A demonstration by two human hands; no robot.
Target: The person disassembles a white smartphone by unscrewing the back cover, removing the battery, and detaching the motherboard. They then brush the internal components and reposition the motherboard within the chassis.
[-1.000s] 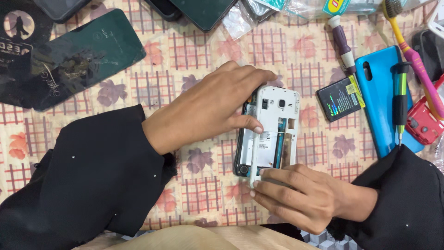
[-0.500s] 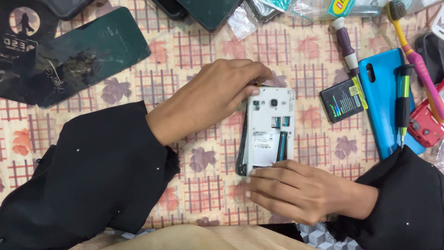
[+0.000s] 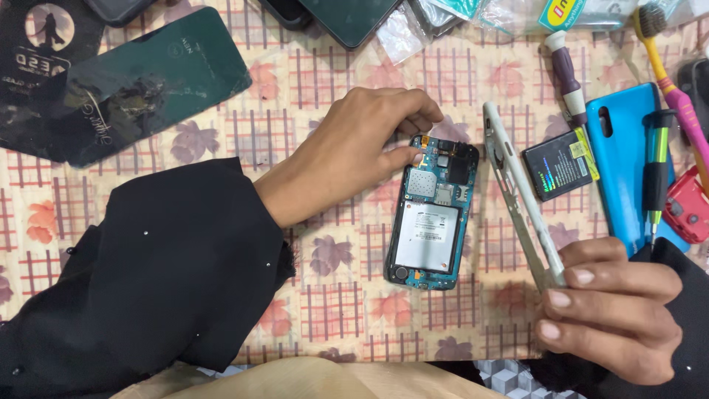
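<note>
phone: opened phone body [image 3: 432, 214] lies flat on the patterned bench [image 3: 340, 244], circuit board up
left hand [image 3: 354, 151]: fingers together, pinching the phone's top left corner
right hand [image 3: 609, 307]: fingers clamped on the white frame [image 3: 517, 188], tilted on edge just right of the phone
nearby: battery [image 3: 561, 164], blue cover [image 3: 628, 166], screwdriver [image 3: 655, 174] beyond the frame

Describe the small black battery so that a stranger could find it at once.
Look at the right part of the flowered cloth. The battery lies between the white phone frame and the blue phone cover. It alone is a black block with a yellow edge.
</note>
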